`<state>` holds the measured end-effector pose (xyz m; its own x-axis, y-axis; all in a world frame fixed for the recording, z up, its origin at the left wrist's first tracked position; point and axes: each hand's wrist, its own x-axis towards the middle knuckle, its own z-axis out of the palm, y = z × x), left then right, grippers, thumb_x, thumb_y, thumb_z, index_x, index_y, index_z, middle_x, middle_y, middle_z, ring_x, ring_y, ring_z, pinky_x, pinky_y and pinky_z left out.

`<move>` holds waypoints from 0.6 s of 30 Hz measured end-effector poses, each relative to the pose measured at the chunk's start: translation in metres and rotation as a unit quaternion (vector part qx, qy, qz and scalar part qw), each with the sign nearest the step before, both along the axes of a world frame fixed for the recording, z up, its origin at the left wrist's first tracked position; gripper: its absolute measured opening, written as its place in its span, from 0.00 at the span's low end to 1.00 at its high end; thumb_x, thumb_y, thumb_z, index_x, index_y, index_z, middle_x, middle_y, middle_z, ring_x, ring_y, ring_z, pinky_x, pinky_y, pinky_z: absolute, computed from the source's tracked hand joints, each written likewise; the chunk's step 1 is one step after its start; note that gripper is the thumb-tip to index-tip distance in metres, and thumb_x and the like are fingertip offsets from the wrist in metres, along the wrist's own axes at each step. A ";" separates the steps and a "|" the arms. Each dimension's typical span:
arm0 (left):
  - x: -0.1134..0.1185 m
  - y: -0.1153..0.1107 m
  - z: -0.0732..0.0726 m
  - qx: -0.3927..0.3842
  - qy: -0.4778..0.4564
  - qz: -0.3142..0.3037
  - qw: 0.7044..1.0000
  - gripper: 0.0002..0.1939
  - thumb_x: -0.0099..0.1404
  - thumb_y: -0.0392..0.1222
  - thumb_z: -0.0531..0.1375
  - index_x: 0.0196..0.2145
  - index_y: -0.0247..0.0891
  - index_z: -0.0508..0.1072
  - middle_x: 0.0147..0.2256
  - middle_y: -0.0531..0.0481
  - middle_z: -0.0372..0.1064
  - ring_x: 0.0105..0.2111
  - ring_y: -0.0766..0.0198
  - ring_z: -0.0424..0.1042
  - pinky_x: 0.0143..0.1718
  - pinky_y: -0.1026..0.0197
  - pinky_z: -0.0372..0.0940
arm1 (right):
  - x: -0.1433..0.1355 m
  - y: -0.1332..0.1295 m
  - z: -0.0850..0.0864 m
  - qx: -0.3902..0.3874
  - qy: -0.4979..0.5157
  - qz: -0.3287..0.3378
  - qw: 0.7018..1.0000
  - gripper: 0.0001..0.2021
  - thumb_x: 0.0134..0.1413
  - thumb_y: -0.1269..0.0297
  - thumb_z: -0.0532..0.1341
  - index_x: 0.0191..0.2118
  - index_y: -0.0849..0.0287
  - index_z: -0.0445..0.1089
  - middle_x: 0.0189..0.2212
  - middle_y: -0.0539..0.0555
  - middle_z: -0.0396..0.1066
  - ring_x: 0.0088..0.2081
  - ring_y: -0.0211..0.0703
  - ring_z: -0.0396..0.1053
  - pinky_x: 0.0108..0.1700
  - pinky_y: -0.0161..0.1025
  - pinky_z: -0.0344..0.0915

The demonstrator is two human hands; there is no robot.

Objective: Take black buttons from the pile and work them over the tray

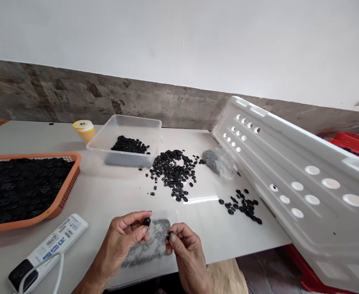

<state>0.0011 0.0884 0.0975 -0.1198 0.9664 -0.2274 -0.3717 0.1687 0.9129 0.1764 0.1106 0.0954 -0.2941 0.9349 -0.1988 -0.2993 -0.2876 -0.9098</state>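
Beyond our reach spreads a pale tabletop (216, 232), with a white perforated panel (283, 159) slanting along its right side. An orange basket (63, 196) filled with black parts (23, 185) sits at our left; a clear box (127, 159) stands nearer the wall. Close to us lies a shallow translucent tray (154, 272) scattered with fine grey bits (162, 224), and past it a loose heap (170, 171) of small black pieces.

Our hands are raised above the tray, near each other but apart. The left hand (125, 232) pinches a glossy black piece (147, 221) between thumb and fingers; the right hand (188, 248) pinches a second black piece (169, 235) the same way. The left one looks rounded and compact, its long axis roughly upright with a slight tilt; we cannot tell which end leads. The right one is mostly covered by the thumb and fingers, a dark portion showing toward the left hand, its long axis unclear to us.
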 end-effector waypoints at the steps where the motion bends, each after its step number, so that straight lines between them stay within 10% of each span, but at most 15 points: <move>1: 0.001 -0.005 0.001 -0.006 0.015 -0.001 1.000 0.15 0.52 0.36 0.65 0.40 0.36 0.77 0.24 0.54 0.73 0.21 0.69 0.69 0.23 0.67 0.63 | -0.002 -0.001 0.001 0.002 0.002 0.001 1.000 0.11 0.50 0.59 0.67 0.30 0.63 0.69 0.20 0.47 0.66 0.22 0.32 0.61 0.29 0.30 0.55; 9: 0.008 -0.028 0.010 0.025 0.192 -0.004 0.981 0.15 0.49 0.28 0.62 0.37 0.38 0.73 0.21 0.57 0.74 0.20 0.68 0.69 0.25 0.70 0.66 | -0.019 -0.007 0.006 0.009 0.063 0.037 0.997 0.07 0.53 0.64 0.65 0.32 0.63 0.70 0.33 0.53 0.72 0.23 0.30 0.64 0.30 0.30 0.59; 18: 0.008 -0.039 -0.021 -0.024 -0.087 -0.028 0.996 0.12 0.57 0.39 0.66 0.41 0.41 0.79 0.23 0.53 0.74 0.20 0.68 0.71 0.23 0.68 0.65 | -0.021 -0.012 0.000 -0.001 0.054 0.037 0.998 0.08 0.53 0.64 0.66 0.31 0.64 0.70 0.21 0.48 0.68 0.23 0.31 0.65 0.29 0.30 0.61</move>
<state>0.0089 0.0498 0.0769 -0.0216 0.9579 -0.2862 -0.5119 0.2353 0.8262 0.1551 0.0985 0.0951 -0.3827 0.9092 -0.1641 -0.3726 -0.3144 -0.8731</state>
